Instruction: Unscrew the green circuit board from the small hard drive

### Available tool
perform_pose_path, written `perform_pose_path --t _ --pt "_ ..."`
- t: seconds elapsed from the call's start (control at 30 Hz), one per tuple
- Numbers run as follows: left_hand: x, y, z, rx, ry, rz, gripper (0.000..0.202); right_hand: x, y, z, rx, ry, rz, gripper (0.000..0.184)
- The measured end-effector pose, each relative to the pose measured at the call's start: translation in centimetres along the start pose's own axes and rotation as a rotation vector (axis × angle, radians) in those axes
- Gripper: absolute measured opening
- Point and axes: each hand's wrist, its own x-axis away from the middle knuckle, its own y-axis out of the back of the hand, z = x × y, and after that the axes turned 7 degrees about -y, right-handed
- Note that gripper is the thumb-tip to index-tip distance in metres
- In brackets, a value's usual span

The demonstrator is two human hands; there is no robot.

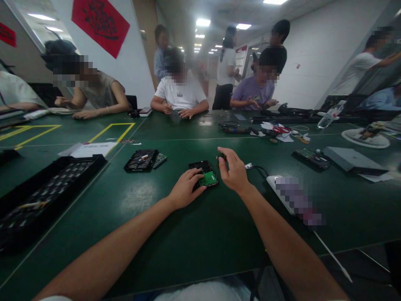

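A hard drive (209, 179) with a green circuit board lies on the table in front of me, its far part black. My left hand (187, 186) grips it from the left, fingertips on top and thumb along the near edge. Just above its right side, my right hand (233, 169) is raised in a pinch. Between thumb and fingers sits a small dark object (221, 155), too small and shaded to name. Left of the drive lie another black drive casing (140, 160) with small pieces on it and a loose circuit board (160, 160).
A long black tray (46, 194) stands at left. On the right are a white power strip (275, 188), another drive (310, 159), a silver box (352, 159), a water bottle (331, 116) and a white fan guard (365, 139). Several people sit or stand across the green table (150, 234).
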Motion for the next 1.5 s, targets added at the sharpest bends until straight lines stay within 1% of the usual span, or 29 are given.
perform_pose_path --t 0.2,0.27,0.4,0.57,0.63,0.77,0.83,0.97,1.13,1.2,1.33,1.5 --pt "-0.04 0.11 -0.08 0.004 0.003 0.007 0.042 0.02 -0.02 -0.26 0.067 -0.051 -0.071 0.027" --pt "-0.04 0.07 -0.08 0.003 0.004 0.007 0.042 -0.04 0.06 -0.19 0.059 -0.039 -0.061 0.027" --pt "-0.05 -0.01 -0.05 0.004 0.006 -0.001 0.042 -0.11 0.14 0.12 0.011 0.014 -0.025 0.034" --pt "-0.05 -0.03 0.02 0.014 0.001 -0.006 0.042 -0.1 -0.04 0.0 0.048 -0.027 -0.09 0.028" --pt "-0.06 0.0 0.02 0.016 -0.003 -0.002 0.042 -0.06 -0.07 -0.15 0.062 -0.047 -0.099 0.029" --pt "-0.07 -0.01 0.0 0.007 -0.003 0.005 0.042 0.02 0.0 -0.17 0.061 -0.061 -0.077 0.03" --pt "-0.07 -0.04 0.02 0.0 -0.003 0.006 0.042 0.02 0.05 -0.05 0.042 -0.041 -0.051 0.031" --pt "-0.06 -0.07 0.05 -0.003 -0.002 0.007 0.043 -0.05 0.1 0.14 -0.011 0.017 -0.009 0.039" --pt "-0.12 0.03 -0.04 -0.007 0.009 0.016 0.043 0.0 0.11 0.13 0.042 -0.024 -0.053 0.031" --pt "-0.13 0.03 -0.06 -0.004 0.01 0.013 0.043 0.01 0.14 0.15 0.051 -0.029 -0.049 0.031" --pt "-0.1 0.02 -0.04 0.006 0.008 0.003 0.042 -0.07 0.16 0.25 0.016 0.006 -0.012 0.035" --pt "-0.08 0.08 -0.04 0.018 0.007 0.003 0.042 -0.08 0.04 0.13 0.061 -0.024 -0.067 0.028"
